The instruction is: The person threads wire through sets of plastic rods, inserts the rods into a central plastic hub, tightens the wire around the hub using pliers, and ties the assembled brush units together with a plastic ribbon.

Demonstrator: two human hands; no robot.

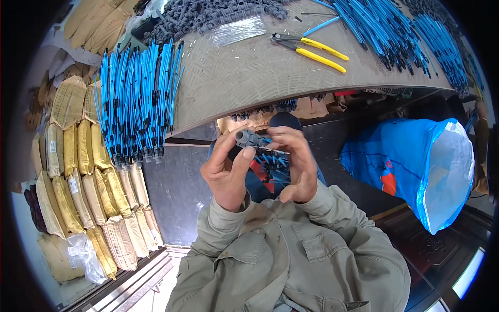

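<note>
In front of my chest, my left hand (227, 174) pinches a grey ribbed plastic pipe fitting (247, 138) between thumb and fingers. Close on its right is my right hand (297, 164), fingers bent toward the fitting. A bit of blue and a thin pale strip show by those fingertips, but what they grip is mostly hidden. Below both hands, around my lap, lies a bunch of thin blue tubes with black ends (275, 169), partly covered by the hands.
The bench (223, 78) carries yellow-handled cutting pliers (317, 52), a stack of thin silvery wires (239, 31), a heap of grey fittings (202, 18) and blue tubes (377, 34). Tube assemblies (138, 99) overhang its left edge. Paper-wrapped packages (93, 192) stand left; a blue sack (400, 161) lies right.
</note>
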